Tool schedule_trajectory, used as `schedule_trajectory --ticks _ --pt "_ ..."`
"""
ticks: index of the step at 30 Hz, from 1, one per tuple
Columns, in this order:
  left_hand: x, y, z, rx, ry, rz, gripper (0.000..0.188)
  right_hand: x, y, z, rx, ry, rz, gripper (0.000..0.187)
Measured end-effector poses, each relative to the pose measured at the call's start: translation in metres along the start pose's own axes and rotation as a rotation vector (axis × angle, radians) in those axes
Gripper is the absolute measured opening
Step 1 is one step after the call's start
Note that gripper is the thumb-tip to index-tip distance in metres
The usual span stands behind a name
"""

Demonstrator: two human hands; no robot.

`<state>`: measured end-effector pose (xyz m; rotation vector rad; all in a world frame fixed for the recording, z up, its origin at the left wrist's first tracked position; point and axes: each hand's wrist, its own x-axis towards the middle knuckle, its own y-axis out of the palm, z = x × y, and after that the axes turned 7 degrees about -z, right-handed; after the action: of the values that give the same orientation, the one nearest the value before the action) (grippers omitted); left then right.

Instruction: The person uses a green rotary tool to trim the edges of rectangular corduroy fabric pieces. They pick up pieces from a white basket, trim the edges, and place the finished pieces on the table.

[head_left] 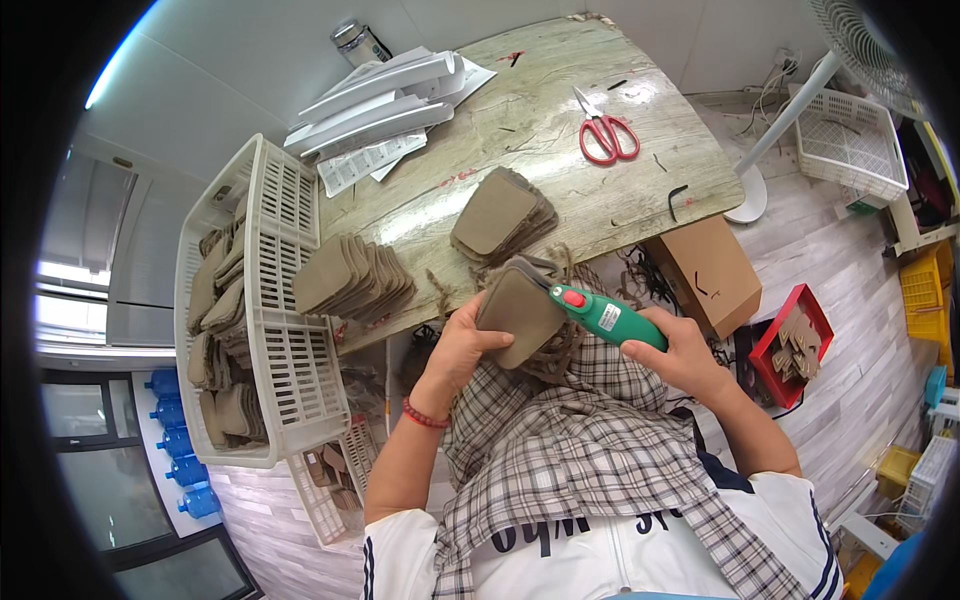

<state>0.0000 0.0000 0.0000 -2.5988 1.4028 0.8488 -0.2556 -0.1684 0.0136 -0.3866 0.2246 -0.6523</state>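
My left hand (464, 345) grips a flat khaki fabric piece (523, 312) with rounded corners, thumb on top and fingers beneath. In my right hand (690, 352) is a green electric cutter (618, 323) with a red button. Its dark narrow tip meets the upper right edge of the fabric piece. Loose khaki strips (551, 362) hang below that piece. Just beyond, on the table's near edge, lies a stack of similar pieces (496, 213). A second, fanned-out stack (350, 276) rests to the left of it.
A white plastic crate (285, 255) full of khaki pieces stands left of the wooden table (560, 130). Papers (385, 105) and red-handled scissors (607, 137) lie on the tabletop. At right are a cardboard box (705, 272), a red tray (795, 345) and a fan stand (790, 115).
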Motion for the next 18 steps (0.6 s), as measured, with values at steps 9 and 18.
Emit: schedule_trajectory --ticks 9,18 --pt "-0.002 0.007 0.002 0.009 -0.040 0.051 0.066 0.002 0.008 0.005 0.090 0.096 0.002 0.042" --pt "-0.003 -0.013 -0.011 0.271 -0.090 0.121 0.051 0.003 -0.002 0.000 0.157 0.166 0.147 0.040"
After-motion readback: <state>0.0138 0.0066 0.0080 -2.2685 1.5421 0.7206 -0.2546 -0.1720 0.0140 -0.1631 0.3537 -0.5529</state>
